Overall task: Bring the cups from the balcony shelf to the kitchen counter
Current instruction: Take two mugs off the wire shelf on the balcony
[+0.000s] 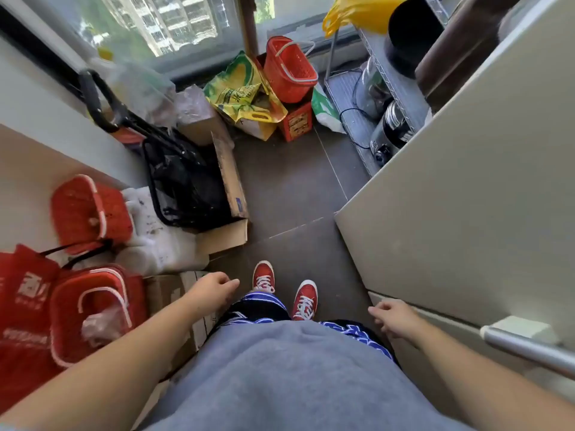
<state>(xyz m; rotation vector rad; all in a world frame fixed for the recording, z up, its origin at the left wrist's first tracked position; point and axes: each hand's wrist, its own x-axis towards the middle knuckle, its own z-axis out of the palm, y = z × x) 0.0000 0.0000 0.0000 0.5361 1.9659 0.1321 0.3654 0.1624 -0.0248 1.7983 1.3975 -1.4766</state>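
I look down at a narrow balcony floor. My left hand [211, 290] hangs low beside my left leg, fingers loosely curled, holding nothing. My right hand [393, 315] hangs by my right leg near a pale cabinet door, also with nothing in it. A metal wire shelf [389, 82] stands at the far right, partly hidden behind the cabinet; shiny steel vessels [393, 126] and a black pot [407, 32] sit on it. No cup is clearly visible.
Dark floor tiles [295, 181] run ahead between clutter. Left: red baskets [90, 213], red bags [21, 306], a black folding cart [183, 178], cardboard. Far end: a red basket [289, 66] on a box, yellow bags [245, 91]. Right: a pale cabinet [466, 181] with a metal handle [525, 346].
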